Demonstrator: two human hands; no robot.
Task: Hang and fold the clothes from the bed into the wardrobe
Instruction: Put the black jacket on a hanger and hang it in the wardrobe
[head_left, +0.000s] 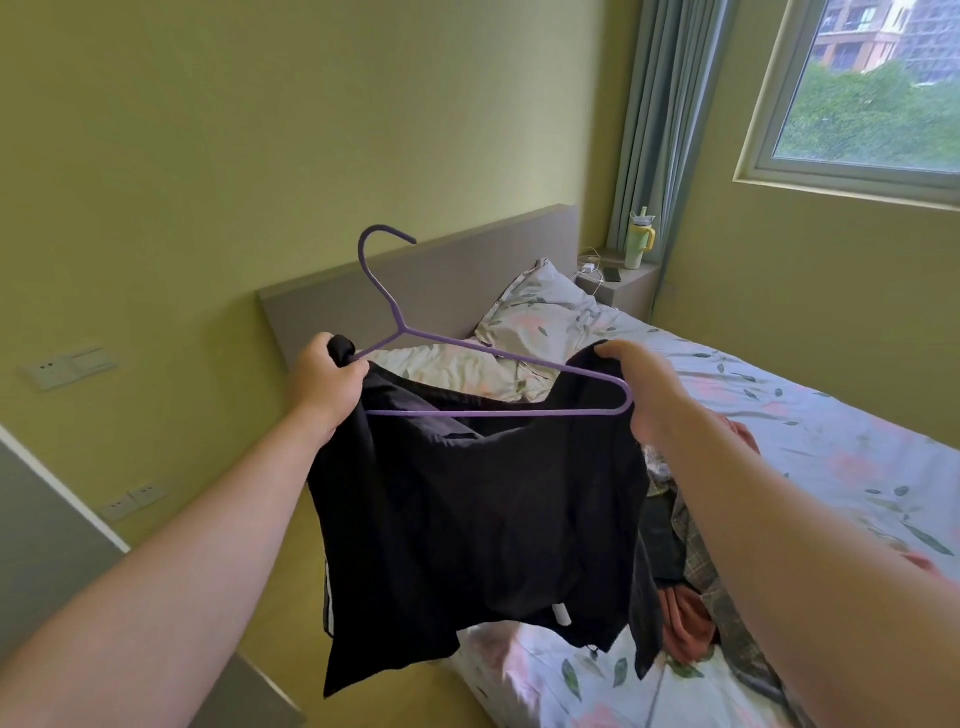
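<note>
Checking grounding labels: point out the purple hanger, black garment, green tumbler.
purple hanger (400, 328): head view, neck where the arms meet.
black garment (478, 519): head view, middle of the hanging cloth.
green tumbler (638, 247): head view, body.

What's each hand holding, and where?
Left hand grips the black garment at one top corner, plus the purple hanger there; right hand pinches the other top corner.
</note>
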